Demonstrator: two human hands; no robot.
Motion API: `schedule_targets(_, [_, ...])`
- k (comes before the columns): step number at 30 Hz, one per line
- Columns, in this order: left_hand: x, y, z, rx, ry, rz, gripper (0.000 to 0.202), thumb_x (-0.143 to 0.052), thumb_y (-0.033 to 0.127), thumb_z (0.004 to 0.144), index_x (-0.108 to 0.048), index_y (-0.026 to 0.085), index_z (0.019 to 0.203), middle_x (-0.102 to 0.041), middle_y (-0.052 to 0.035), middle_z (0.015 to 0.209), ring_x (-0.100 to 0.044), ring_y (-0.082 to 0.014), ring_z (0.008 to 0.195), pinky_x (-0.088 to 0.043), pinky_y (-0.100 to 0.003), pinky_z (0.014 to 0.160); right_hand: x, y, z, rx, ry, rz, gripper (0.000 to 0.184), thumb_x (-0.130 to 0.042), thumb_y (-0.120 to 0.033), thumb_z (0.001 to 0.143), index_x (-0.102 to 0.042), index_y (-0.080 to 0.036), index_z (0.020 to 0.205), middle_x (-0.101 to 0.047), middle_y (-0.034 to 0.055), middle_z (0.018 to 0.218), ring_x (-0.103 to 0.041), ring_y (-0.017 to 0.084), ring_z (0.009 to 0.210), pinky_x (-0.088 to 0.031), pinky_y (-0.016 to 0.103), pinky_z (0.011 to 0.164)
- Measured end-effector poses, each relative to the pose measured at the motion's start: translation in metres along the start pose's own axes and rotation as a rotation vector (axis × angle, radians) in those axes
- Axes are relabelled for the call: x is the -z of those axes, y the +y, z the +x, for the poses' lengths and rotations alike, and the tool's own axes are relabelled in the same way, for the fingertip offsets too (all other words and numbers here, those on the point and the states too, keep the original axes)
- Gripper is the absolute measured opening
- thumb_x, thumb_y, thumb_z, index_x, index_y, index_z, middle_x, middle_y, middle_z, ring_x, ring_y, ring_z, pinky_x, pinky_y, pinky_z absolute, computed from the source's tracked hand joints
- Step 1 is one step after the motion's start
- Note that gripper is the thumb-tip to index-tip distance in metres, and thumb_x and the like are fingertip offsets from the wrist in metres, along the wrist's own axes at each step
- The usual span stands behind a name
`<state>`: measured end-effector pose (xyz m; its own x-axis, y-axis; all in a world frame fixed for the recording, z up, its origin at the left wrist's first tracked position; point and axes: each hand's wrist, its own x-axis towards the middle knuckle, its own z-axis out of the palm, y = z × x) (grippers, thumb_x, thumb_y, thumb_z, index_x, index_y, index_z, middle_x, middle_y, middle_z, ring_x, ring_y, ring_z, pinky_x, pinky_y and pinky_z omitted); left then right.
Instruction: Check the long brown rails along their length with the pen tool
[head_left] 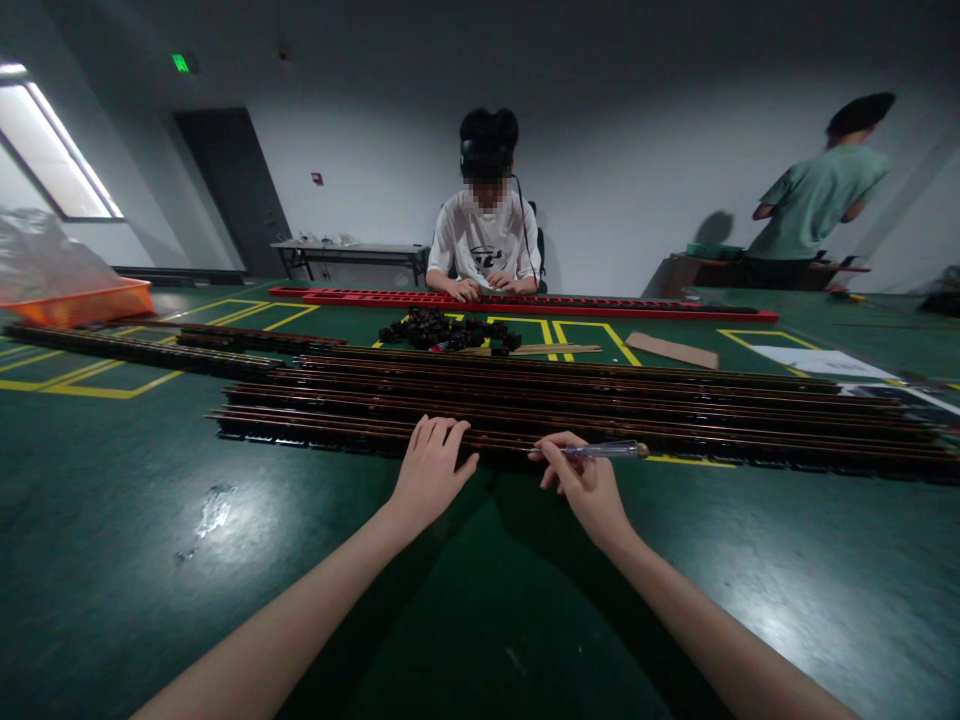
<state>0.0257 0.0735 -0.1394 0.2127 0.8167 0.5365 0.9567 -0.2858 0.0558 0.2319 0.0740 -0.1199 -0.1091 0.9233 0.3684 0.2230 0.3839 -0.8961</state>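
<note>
Long dark strips with copper-coloured edges [570, 400] lie side by side across the green table. My left hand [431, 465] rests on the near strips, palm down, fingers stretched forward and thumb apart. To its right, my right hand [585, 485] grips a screwdriver [609, 450] with a clear handle, held nearly level. The handle's end points right, and the thin shaft points left toward the front strip. Whether its tip touches the strip, I cannot tell.
Behind the strips lies a heap of small black parts [450, 330], with a piece of cardboard [671, 350] farther right. A co-worker [487, 240] sits opposite at a long red rail [600, 305]. An orange basket [82, 303] stands left; another person [821, 200] stands back right.
</note>
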Motion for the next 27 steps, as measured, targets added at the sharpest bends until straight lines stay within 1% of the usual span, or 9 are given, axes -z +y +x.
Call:
schedule_targets(4, [-0.0011, 0.0001, -0.0003, -0.001, 0.012, 0.001, 0.034, -0.046, 0.032, 0.087, -0.051, 0.013, 0.114, -0.059, -0.01, 0.108, -0.051, -0.0239, 0.108, -0.031, -0.051, 0.104, 0.0004, 0.0022, -0.0006, -0.003, 0.025, 0.023, 0.032, -0.053, -0.047, 0.084, -0.061, -0.016, 0.081, -0.07, 0.0072, 0.073, -0.06, 0.014, 0.047, -0.043, 0.023, 0.042])
schedule_targets(7, [-0.0008, 0.0005, -0.0006, 0.004, -0.001, 0.009, 0.034, -0.045, 0.033, 0.087, -0.052, 0.013, 0.114, -0.058, -0.0107, 0.11, -0.05, -0.0248, 0.11, -0.032, -0.051, 0.104, 0.0003, 0.0028, -0.0009, -0.014, 0.039, 0.046, 0.032, -0.054, -0.047, 0.083, -0.061, -0.017, 0.08, -0.07, 0.0072, 0.073, -0.059, 0.014, 0.047, -0.042, 0.023, 0.04])
schedule_targets(12, [0.0014, 0.0023, -0.0005, 0.019, -0.016, 0.021, 0.035, -0.045, 0.033, 0.087, -0.052, 0.012, 0.115, -0.056, -0.0119, 0.112, -0.049, -0.0262, 0.11, -0.038, -0.049, 0.099, -0.0001, 0.0019, -0.0016, -0.015, 0.043, 0.06, 0.032, -0.054, -0.047, 0.083, -0.061, -0.016, 0.08, -0.07, 0.007, 0.072, -0.059, 0.014, 0.047, -0.041, 0.022, 0.039])
schedule_targets(19, [0.0017, 0.0022, -0.0006, 0.003, 0.005, 0.036, 0.035, -0.046, 0.026, 0.086, -0.051, 0.01, 0.116, -0.056, -0.013, 0.113, -0.047, -0.0258, 0.113, -0.034, -0.048, 0.104, -0.0008, 0.0023, -0.0012, -0.005, 0.029, 0.052, 0.031, -0.053, -0.046, 0.083, -0.061, -0.016, 0.08, -0.069, 0.0072, 0.073, -0.059, 0.013, 0.047, -0.042, 0.023, 0.041])
schedule_targets(27, [0.0013, 0.0027, -0.0006, -0.015, 0.018, 0.061, 0.033, -0.046, 0.024, 0.086, -0.052, 0.011, 0.116, -0.056, -0.0118, 0.113, -0.048, -0.0253, 0.112, -0.033, -0.048, 0.104, -0.0008, 0.0035, -0.0008, -0.005, 0.033, 0.037, 0.031, -0.054, -0.045, 0.083, -0.061, -0.016, 0.08, -0.069, 0.0071, 0.071, -0.058, 0.013, 0.046, -0.042, 0.023, 0.041])
